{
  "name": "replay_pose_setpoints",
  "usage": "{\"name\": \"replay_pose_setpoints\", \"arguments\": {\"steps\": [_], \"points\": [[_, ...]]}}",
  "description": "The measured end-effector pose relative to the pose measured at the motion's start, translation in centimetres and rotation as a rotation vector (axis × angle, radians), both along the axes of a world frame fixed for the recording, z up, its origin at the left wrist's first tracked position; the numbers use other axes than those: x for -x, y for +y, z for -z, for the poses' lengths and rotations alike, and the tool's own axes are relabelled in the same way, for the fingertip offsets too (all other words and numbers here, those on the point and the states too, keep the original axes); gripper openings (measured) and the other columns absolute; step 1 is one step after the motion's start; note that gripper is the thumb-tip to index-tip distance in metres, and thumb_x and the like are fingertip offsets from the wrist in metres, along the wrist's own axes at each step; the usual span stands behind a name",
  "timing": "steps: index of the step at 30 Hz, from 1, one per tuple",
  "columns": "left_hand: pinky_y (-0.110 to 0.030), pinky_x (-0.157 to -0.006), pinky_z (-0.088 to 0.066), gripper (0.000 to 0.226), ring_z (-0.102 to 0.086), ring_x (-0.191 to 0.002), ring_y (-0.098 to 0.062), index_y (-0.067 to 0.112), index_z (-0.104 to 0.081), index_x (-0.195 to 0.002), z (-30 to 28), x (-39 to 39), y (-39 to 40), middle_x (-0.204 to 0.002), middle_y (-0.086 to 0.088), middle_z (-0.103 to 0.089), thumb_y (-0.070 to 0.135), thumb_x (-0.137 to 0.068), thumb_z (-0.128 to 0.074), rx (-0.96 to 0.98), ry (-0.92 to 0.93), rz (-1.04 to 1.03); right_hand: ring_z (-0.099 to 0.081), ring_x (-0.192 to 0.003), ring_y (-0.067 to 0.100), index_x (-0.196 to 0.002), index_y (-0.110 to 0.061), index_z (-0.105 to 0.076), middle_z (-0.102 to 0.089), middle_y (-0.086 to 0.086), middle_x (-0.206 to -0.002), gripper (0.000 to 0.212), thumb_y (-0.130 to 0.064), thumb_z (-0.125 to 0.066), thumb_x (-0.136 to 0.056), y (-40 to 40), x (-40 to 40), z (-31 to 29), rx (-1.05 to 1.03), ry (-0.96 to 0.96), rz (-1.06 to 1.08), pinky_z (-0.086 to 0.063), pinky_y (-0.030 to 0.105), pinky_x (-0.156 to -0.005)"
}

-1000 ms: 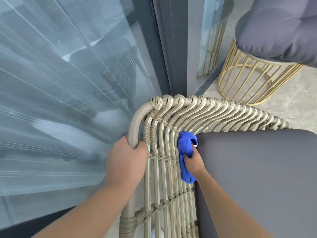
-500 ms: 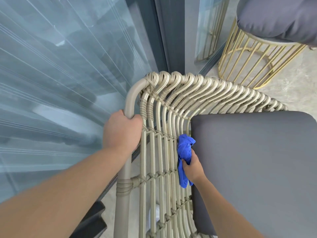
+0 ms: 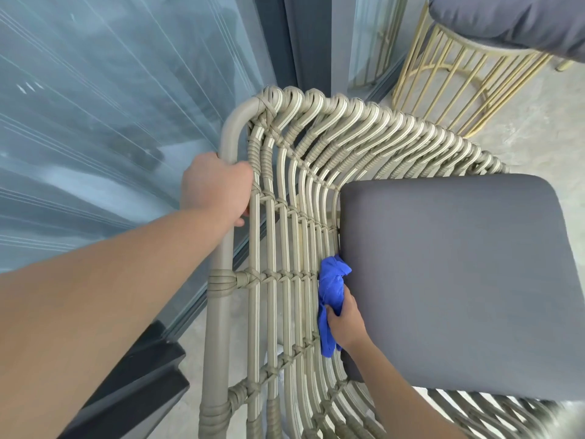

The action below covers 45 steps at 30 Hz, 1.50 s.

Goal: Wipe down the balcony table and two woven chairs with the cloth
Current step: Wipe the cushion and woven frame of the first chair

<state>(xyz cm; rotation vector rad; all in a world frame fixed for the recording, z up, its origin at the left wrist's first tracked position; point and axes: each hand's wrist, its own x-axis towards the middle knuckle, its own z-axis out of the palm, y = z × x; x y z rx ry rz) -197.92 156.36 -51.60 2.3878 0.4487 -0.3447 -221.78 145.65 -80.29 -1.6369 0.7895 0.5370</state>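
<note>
A beige woven chair (image 3: 285, 172) fills the middle of the view, seen from above its side. My left hand (image 3: 215, 188) grips the round frame tube at the chair's upper left corner. My right hand (image 3: 346, 321) holds a bunched blue cloth (image 3: 330, 289) and presses it against the inner woven strands, right beside the edge of the grey seat cushion (image 3: 459, 280). Part of the cloth hangs below my fingers.
A glass balustrade (image 3: 95, 137) with a dark post (image 3: 304, 42) runs close along the chair's left side. At the top right stands a gold wire-frame stool (image 3: 459, 80) with a grey cushion (image 3: 512, 17). Pale stone floor (image 3: 531, 141) lies behind the chair.
My right hand has slid the blue cloth down the inner weave, away from the top curve and along the cushion's edge. My left hand keeps its grip on the frame.
</note>
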Motion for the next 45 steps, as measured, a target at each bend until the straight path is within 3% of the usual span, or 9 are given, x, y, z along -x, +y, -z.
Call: {"name": "replay_pose_setpoints", "arguments": {"steps": [4, 9, 12, 16, 20, 32, 38, 42, 45], "points": [[-0.038, -0.046, -0.060, 0.012, -0.072, -0.055, -0.028, 0.014, -0.065, -0.094, 0.2, -0.1, 0.1, -0.078, -0.008, -0.071, 0.021, -0.088, -0.057, 0.005, -0.006, 0.000, -0.058, -0.126, 0.016, -0.157, -0.032, -0.033, -0.052, -0.008, -0.146, 0.062, -0.020, -0.056, -0.101, 0.9, 3.7, 0.8, -0.010, 0.030, -0.015, -0.048, 0.042, -0.109], [-0.045, -0.049, -0.062, 0.016, -0.072, -0.052, -0.028, 0.012, -0.066, -0.098, 0.2, -0.1, 0.0, -0.076, -0.009, -0.071, 0.021, -0.088, -0.057, -0.009, -0.014, -0.001, -0.053, -0.134, 0.018, -0.160, -0.027, -0.029, -0.047, -0.009, -0.150, 0.065, -0.019, -0.057, -0.103, 1.7, 6.0, 0.4, 0.005, 0.052, -0.020, -0.044, 0.038, -0.112], [-0.040, -0.045, -0.060, 0.017, -0.072, -0.053, -0.027, 0.012, -0.066, -0.100, 0.2, -0.1, -0.1, -0.078, -0.008, -0.071, 0.022, -0.089, -0.057, -0.011, -0.014, -0.006, -0.050, -0.137, 0.018, -0.162, -0.024, -0.025, -0.041, -0.010, -0.153, 0.067, -0.017, -0.057, -0.104, 1.9, 6.7, -0.2, 0.032, 0.077, -0.028, -0.040, 0.029, -0.110], [-0.030, -0.038, -0.053, 0.016, -0.072, -0.056, -0.026, 0.011, -0.065, -0.101, 0.2, 0.0, -0.1, -0.079, -0.008, -0.070, 0.020, -0.090, -0.057, -0.001, -0.010, 0.000, -0.052, -0.134, 0.020, -0.162, -0.023, -0.025, -0.042, -0.007, -0.155, 0.067, -0.018, -0.057, -0.103, 2.4, 8.0, -0.4, 0.038, 0.106, -0.039, -0.043, 0.033, -0.111], [-0.042, -0.047, -0.061, 0.018, -0.072, -0.056, -0.030, 0.011, -0.066, -0.101, 0.2, -0.1, 0.0, -0.081, -0.011, -0.071, 0.021, -0.089, -0.057, 0.000, -0.003, -0.001, -0.057, -0.125, 0.019, -0.159, -0.026, -0.031, -0.050, -0.003, -0.149, 0.064, -0.018, -0.057, -0.102, 2.4, 7.6, 0.1, 0.035, 0.107, -0.011, -0.046, 0.039, -0.108], [-0.047, -0.048, -0.061, 0.016, -0.072, -0.054, -0.030, 0.011, -0.065, -0.094, 0.4, -0.3, 0.2, -0.075, -0.010, -0.069, 0.023, -0.087, -0.058, 0.036, -0.005, 0.004, -0.062, -0.113, 0.021, -0.151, -0.031, -0.042, -0.054, -0.001, -0.144, 0.058, -0.018, -0.047, -0.095, 2.5, 2.5, -0.4, 0.073, 0.037, 0.127, -0.053, 0.043, -0.094], [-0.049, -0.048, -0.061, 0.012, -0.072, -0.056, -0.033, 0.011, -0.062, -0.085, 0.7, -0.3, 0.3, -0.071, -0.012, -0.066, 0.022, -0.086, -0.057, 0.060, -0.011, 0.005, -0.064, -0.108, 0.015, -0.135, -0.035, -0.053, -0.064, -0.003, -0.127, 0.051, -0.015, -0.046, -0.089, 0.7, -3.4, -1.4, 0.017, -0.064, 0.188, -0.054, 0.041, -0.093], [-0.050, -0.048, -0.060, 0.012, -0.072, -0.059, -0.035, 0.013, -0.061, -0.083, 0.6, -0.3, 0.3, -0.074, -0.014, -0.068, 0.023, -0.085, -0.057, 0.061, -0.016, 0.001, -0.066, -0.106, 0.019, -0.132, -0.037, -0.055, -0.065, 0.001, -0.123, 0.050, -0.019, -0.046, -0.086, -1.0, -9.0, -2.1, 0.016, -0.136, 0.196, -0.055, 0.051, -0.097], [-0.051, -0.049, -0.060, 0.012, -0.072, -0.063, -0.036, 0.014, -0.061, -0.081, 0.7, -0.2, 0.3, -0.076, -0.015, -0.069, 0.024, -0.084, -0.057, 0.054, -0.020, 0.007, -0.064, -0.113, 0.021, -0.138, -0.036, -0.052, -0.062, 0.002, -0.130, 0.055, -0.027, -0.045, -0.083, -2.3, -13.8, -2.5, 0.025, -0.151, 0.210, -0.052, 0.052, -0.103]]}}
